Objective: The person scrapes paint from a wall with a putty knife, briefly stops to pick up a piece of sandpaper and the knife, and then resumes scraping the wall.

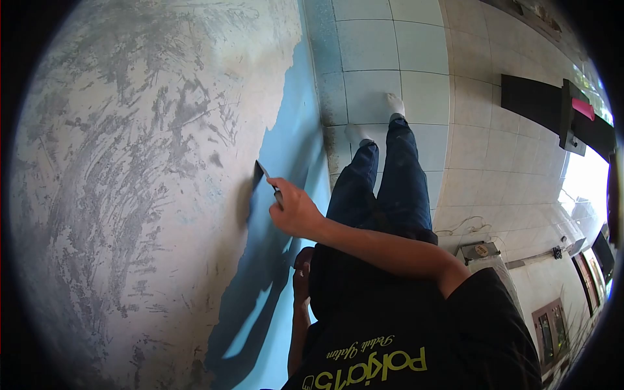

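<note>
My right hand (pixel 296 209) is closed around the handle of a putty knife (pixel 259 170). Its dark blade touches the wall (pixel 195 195) along the border between scraped, whitish-grey plaster and blue paint (pixel 292 97). Lower down, near my waist, my left hand (pixel 301 286) is partly hidden beside my dark shirt. A dark reddish-brown object (pixel 303 258) shows at its fingers; what it is I cannot make out. Shadows of my arm and body fall across the blue strip.
Pale floor tiles (pixel 370 52) meet the wall's foot, with my feet (pixel 395 104) standing on them. To the right are a dark beam-like piece (pixel 533 104) with a pink item (pixel 583 108) on it, a grey box (pixel 478 251), and a brown-framed window (pixel 551 331).
</note>
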The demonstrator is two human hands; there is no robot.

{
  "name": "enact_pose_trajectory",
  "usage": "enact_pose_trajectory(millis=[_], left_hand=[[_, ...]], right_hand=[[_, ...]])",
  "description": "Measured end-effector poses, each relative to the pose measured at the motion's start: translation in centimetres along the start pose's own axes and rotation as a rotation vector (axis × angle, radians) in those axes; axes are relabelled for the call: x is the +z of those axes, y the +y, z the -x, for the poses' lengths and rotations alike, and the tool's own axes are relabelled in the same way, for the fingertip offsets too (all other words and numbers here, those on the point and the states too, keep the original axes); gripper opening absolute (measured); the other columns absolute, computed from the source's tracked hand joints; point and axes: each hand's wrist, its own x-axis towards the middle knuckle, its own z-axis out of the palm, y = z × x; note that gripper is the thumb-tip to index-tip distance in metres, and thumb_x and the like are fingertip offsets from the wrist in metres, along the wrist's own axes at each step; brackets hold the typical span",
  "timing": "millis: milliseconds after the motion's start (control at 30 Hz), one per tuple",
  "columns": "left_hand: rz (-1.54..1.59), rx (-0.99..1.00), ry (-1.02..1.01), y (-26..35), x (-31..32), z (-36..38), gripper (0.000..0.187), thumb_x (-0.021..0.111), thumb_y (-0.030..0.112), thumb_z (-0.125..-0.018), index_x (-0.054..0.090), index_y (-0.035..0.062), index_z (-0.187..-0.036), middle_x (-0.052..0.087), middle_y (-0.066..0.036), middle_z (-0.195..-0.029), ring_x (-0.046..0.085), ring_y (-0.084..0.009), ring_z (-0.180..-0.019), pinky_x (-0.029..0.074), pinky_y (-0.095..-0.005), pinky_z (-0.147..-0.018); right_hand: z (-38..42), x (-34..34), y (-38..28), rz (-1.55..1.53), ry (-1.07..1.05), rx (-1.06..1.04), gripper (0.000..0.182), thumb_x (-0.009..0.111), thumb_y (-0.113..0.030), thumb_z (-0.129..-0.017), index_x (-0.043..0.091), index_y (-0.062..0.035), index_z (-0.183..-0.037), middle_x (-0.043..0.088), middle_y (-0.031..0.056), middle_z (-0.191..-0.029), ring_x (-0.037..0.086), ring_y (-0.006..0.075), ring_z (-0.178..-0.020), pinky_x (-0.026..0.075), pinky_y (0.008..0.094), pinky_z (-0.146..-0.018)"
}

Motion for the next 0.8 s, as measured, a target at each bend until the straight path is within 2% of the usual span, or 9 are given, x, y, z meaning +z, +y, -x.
enact_pose_trajectory(millis=[100, 200, 300, 400, 500, 633, 667, 767, 800], left_hand=[[0.011, 0.005, -0.002, 0.4, -0.3, -0.6, 0.063, 0.047, 0.043, -0.104, 0.050, -0.0079, -0.141, 0.060, -0.027, -0.135, 0.060, -0.0363, -0.125, 0.046, -0.0404, -0.103], [0.008, 0.007, -0.011, 0.3, -0.3, -1.0, 0.063, 0.047, 0.042, -0.104, 0.050, -0.0077, -0.141, 0.060, -0.027, -0.135, 0.060, -0.0364, -0.125, 0.047, -0.0404, -0.103], [0.008, 0.008, -0.017, 0.5, -0.6, -1.5, 0.062, 0.048, 0.042, -0.104, 0.050, -0.0076, -0.141, 0.060, -0.027, -0.135, 0.060, -0.0366, -0.125, 0.047, -0.0404, -0.103], [0.005, 0.020, -0.013, 1.2, -0.7, -2.1, 0.061, 0.048, 0.041, -0.104, 0.050, -0.0075, -0.141, 0.061, -0.027, -0.135, 0.060, -0.0368, -0.125, 0.047, -0.0404, -0.103], [0.008, 0.036, -0.005, 1.6, -0.9, -1.9, 0.061, 0.048, 0.040, -0.104, 0.050, -0.0073, -0.141, 0.061, -0.027, -0.135, 0.060, -0.0369, -0.125, 0.047, -0.0404, -0.102], [0.020, 0.042, 0.001, 1.5, -0.8, -1.9, 0.060, 0.049, 0.040, -0.103, 0.050, -0.0072, -0.141, 0.061, -0.026, -0.135, 0.060, -0.0372, -0.125, 0.047, -0.0405, -0.102], [0.026, 0.044, 0.002, 1.7, -0.8, -2.0, 0.060, 0.049, 0.039, -0.103, 0.050, -0.0071, -0.141, 0.061, -0.026, -0.135, 0.061, -0.0372, -0.125, 0.047, -0.0405, -0.102], [0.040, 0.054, 0.012, 2.3, -0.5, -2.1, 0.059, 0.049, 0.039, -0.103, 0.050, -0.0070, -0.141, 0.061, -0.026, -0.135, 0.061, -0.0374, -0.125, 0.047, -0.0405, -0.102], [0.050, 0.057, 0.017, 2.6, -0.3, -2.0, 0.059, 0.049, 0.039, -0.103, 0.050, -0.0069, -0.141, 0.061, -0.026, -0.135, 0.061, -0.0375, -0.125, 0.047, -0.0405, -0.102]], right_hand=[[0.4, 0.1, 1.4, 0.022, 0.103, -0.164, 0.055, 0.054, -0.001, -0.081, 0.049, 0.0067, -0.136, 0.062, 0.0297, -0.110, 0.064, 0.0441, -0.094, 0.052, 0.0464, -0.090], [-0.7, -0.9, 1.4, -0.017, 0.151, -0.049, 0.056, 0.055, -0.002, -0.082, 0.050, 0.0076, -0.137, 0.063, 0.0303, -0.111, 0.064, 0.0444, -0.096, 0.052, 0.0456, -0.091], [-0.5, -0.6, 0.2, -0.033, 0.111, -0.030, 0.051, 0.057, -0.007, -0.087, 0.055, 0.0014, -0.137, 0.065, 0.0241, -0.110, 0.067, 0.0368, -0.098, 0.053, 0.0396, -0.088], [-1.0, -0.2, 0.4, -0.009, 0.147, -0.062, 0.048, 0.059, -0.009, -0.087, 0.058, 0.0009, -0.134, 0.067, 0.0230, -0.109, 0.068, 0.0347, -0.097, 0.053, 0.0387, -0.087], [-2.8, -1.7, 0.2, -0.084, 0.169, 0.101, 0.045, 0.058, -0.006, -0.083, 0.061, 0.0060, -0.126, 0.069, 0.0277, -0.101, 0.068, 0.0411, -0.092, 0.054, 0.0429, -0.084], [-3.6, -4.3, 0.3, -0.070, 0.178, 0.145, 0.045, 0.060, -0.010, -0.084, 0.063, 0.0054, -0.126, 0.071, 0.0263, -0.098, 0.070, 0.0386, -0.089, 0.055, 0.0405, -0.082], [-4.0, -4.6, 1.4, -0.077, 0.171, 0.145, 0.045, 0.060, -0.012, -0.087, 0.063, 0.0040, -0.129, 0.072, 0.0191, -0.093, 0.071, 0.0294, -0.083, 0.055, 0.0376, -0.071], [-4.4, -8.2, 0.6, -0.496, -0.059, 0.407, 0.047, 0.060, -0.010, -0.091, 0.059, 0.0010, -0.136, 0.067, 0.0072, -0.099, 0.065, 0.0153, -0.082, 0.050, 0.0292, -0.065], [-4.4, -9.0, 0.0, -0.549, -0.043, 0.453, 0.049, 0.059, -0.008, -0.093, 0.054, 0.0008, -0.141, 0.062, 0.0028, -0.103, 0.062, 0.0113, -0.080, 0.042, 0.0237, -0.056]])
